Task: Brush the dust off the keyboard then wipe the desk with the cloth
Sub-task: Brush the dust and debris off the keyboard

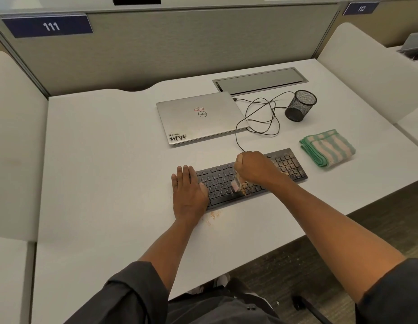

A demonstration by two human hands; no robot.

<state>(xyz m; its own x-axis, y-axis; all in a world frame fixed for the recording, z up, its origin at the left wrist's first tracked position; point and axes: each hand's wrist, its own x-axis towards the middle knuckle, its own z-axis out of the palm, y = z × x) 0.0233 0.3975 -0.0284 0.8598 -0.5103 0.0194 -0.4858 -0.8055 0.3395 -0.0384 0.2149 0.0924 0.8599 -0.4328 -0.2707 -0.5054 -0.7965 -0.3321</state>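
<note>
Bright, even indoor light falls from above, diffuse enough that shadows stay faint. The pale worktop (109, 160) shows no glare, only a soft shadow under the right hand (254, 168). The brush (238, 186) it grips is smeared by motion blur. Wide-angle distortion bows the partition (180, 43) at 12 o'clock and stretches the corners. Focus is fair overall, slightly soft.

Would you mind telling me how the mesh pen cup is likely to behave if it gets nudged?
The mesh pen cup looks empty and open-weave, so it is probably light and would slide or tip easily. Being round, it would likely roll once over.
</note>
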